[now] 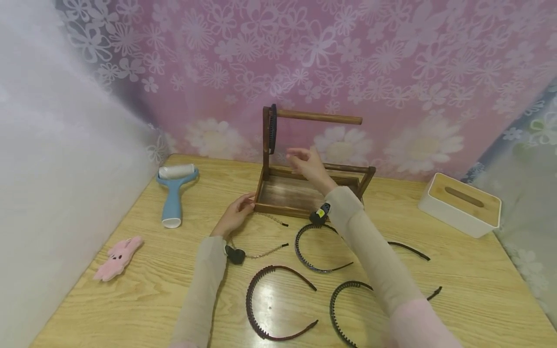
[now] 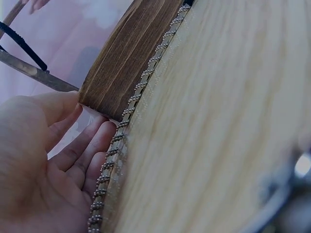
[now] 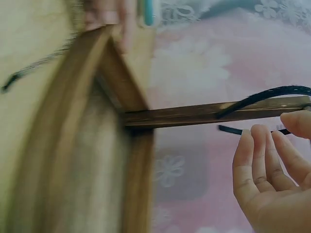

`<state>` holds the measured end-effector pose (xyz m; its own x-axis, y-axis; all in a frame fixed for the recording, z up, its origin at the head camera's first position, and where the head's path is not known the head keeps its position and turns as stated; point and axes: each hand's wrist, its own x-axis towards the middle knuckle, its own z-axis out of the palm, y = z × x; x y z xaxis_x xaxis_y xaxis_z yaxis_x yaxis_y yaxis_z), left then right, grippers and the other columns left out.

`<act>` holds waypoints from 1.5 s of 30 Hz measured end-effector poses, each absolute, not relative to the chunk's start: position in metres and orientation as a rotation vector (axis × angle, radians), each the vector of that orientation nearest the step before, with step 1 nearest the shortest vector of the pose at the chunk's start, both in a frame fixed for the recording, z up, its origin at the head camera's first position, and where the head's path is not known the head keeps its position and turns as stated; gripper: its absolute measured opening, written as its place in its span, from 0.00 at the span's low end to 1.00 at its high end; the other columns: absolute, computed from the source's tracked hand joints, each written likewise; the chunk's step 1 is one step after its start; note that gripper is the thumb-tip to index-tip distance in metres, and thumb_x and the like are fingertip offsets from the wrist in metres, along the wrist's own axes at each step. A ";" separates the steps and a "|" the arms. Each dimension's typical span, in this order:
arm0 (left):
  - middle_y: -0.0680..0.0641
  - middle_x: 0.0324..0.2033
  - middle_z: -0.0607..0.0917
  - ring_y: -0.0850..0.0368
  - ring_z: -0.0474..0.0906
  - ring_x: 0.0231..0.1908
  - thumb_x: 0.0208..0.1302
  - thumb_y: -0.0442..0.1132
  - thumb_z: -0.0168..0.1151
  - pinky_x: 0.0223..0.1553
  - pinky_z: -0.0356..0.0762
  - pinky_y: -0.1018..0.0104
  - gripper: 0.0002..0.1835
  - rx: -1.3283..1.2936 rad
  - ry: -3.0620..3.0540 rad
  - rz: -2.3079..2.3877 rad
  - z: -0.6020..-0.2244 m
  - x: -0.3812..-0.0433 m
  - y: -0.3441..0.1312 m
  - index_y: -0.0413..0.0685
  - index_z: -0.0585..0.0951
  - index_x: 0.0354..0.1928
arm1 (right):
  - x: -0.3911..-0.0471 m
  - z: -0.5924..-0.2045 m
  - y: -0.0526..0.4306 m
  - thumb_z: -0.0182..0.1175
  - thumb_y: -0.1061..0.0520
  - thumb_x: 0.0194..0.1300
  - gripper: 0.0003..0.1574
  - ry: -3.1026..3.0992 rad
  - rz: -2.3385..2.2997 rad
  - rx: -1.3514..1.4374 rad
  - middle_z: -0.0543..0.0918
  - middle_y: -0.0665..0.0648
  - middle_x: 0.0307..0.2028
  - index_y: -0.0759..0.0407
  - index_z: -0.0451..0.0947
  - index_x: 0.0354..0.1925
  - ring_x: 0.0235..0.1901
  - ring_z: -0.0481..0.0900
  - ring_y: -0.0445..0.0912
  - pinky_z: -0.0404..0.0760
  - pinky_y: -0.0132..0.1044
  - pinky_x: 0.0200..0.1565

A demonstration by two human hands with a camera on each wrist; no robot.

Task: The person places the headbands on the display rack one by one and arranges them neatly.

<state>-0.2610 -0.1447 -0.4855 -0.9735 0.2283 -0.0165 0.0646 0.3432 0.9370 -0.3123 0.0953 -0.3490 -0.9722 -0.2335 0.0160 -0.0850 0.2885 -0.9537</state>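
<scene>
A dark wooden stand [image 1: 283, 210] with a tray base and a top rod [image 1: 319, 117] stands at the back middle of the table. My left hand [image 1: 233, 216] holds its front left corner between thumb and fingers, beside a beaded chain-like headband [image 2: 112, 151]. From the left end of the rod hangs a black toothed headband [image 1: 272, 130], against the upright post. My right hand [image 1: 311, 166] is in the air above the tray, just right of that headband. In the right wrist view its fingers [image 3: 274, 167] are loosely extended near the headband's ends, gripping nothing.
Several more headbands lie in front of the stand, among them a dark red one [image 1: 251, 302] and a grey one [image 1: 300, 246]. A blue lint roller [image 1: 172, 200] and a pink plush toy [image 1: 117, 260] lie left. At right sits a white tissue box [image 1: 452, 215].
</scene>
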 end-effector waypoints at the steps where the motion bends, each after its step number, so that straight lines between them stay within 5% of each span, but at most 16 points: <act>1: 0.36 0.60 0.74 0.42 0.73 0.59 0.76 0.42 0.49 0.63 0.69 0.47 0.25 0.270 2.459 1.693 -0.486 -0.261 -0.144 0.50 0.66 0.71 | -0.309 -0.355 0.099 0.55 0.52 0.73 0.26 2.409 -1.767 -0.293 0.78 0.65 0.57 0.59 0.72 0.65 0.35 0.78 0.38 0.82 0.39 0.48; 7: 0.36 0.60 0.74 0.41 0.73 0.59 0.76 0.42 0.48 0.63 0.69 0.47 0.24 0.250 2.481 1.673 -0.487 -0.260 -0.146 0.49 0.65 0.72 | -0.281 -0.383 0.121 0.55 0.50 0.73 0.28 2.336 -1.702 -0.221 0.75 0.67 0.61 0.57 0.69 0.67 0.44 0.80 0.50 0.77 0.54 0.58; 11: 0.35 0.61 0.73 0.41 0.73 0.60 0.77 0.41 0.48 0.63 0.69 0.47 0.25 0.273 2.470 1.680 -0.486 -0.260 -0.146 0.48 0.64 0.72 | -0.261 -0.392 0.140 0.54 0.50 0.74 0.28 2.339 -1.660 -0.214 0.74 0.71 0.61 0.57 0.69 0.67 0.52 0.77 0.63 0.77 0.55 0.57; 20: 0.34 0.64 0.70 0.39 0.69 0.63 0.77 0.41 0.46 0.65 0.66 0.43 0.26 0.268 2.437 1.669 -0.487 -0.261 -0.145 0.47 0.60 0.74 | -0.220 -0.410 0.195 0.54 0.49 0.74 0.33 2.375 -1.528 -0.204 0.74 0.72 0.60 0.64 0.64 0.69 0.46 0.82 0.51 0.81 0.47 0.53; 27: 0.37 0.63 0.72 0.41 0.70 0.62 0.76 0.42 0.48 0.65 0.67 0.46 0.26 0.276 2.442 1.684 -0.486 -0.259 -0.143 0.51 0.63 0.73 | -0.182 -0.421 0.244 0.51 0.49 0.75 0.35 2.370 -1.420 -0.163 0.74 0.73 0.59 0.68 0.59 0.70 0.49 0.81 0.51 0.82 0.45 0.51; 31: 0.37 0.63 0.73 0.41 0.70 0.62 0.76 0.42 0.49 0.65 0.66 0.46 0.25 0.284 2.449 1.686 -0.485 -0.261 -0.143 0.51 0.64 0.73 | -0.159 -0.423 0.263 0.53 0.49 0.74 0.36 2.412 -1.424 -0.054 0.79 0.68 0.54 0.69 0.59 0.70 0.41 0.81 0.40 0.82 0.36 0.46; 40: 0.38 0.63 0.73 0.42 0.70 0.62 0.76 0.43 0.49 0.63 0.67 0.45 0.25 0.277 2.442 1.692 -0.485 -0.262 -0.143 0.54 0.64 0.73 | -0.112 -0.427 0.300 0.54 0.49 0.74 0.35 2.494 -1.359 0.047 0.83 0.57 0.47 0.68 0.61 0.69 0.36 0.79 0.37 0.81 0.34 0.38; 45: 0.39 0.63 0.72 0.42 0.69 0.63 0.76 0.43 0.48 0.64 0.67 0.46 0.25 0.269 2.436 1.682 -0.486 -0.260 -0.145 0.54 0.63 0.73 | -0.094 -0.431 0.314 0.56 0.54 0.72 0.33 2.469 -1.281 -0.004 0.85 0.60 0.44 0.74 0.63 0.65 0.35 0.79 0.34 0.79 0.33 0.34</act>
<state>-0.2602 -0.1449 -0.4858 -0.9695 0.2425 -0.0360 0.0523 0.3478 0.9361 -0.0942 0.3142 -0.4307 -0.9360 -0.1645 -0.3111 0.1597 0.5892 -0.7920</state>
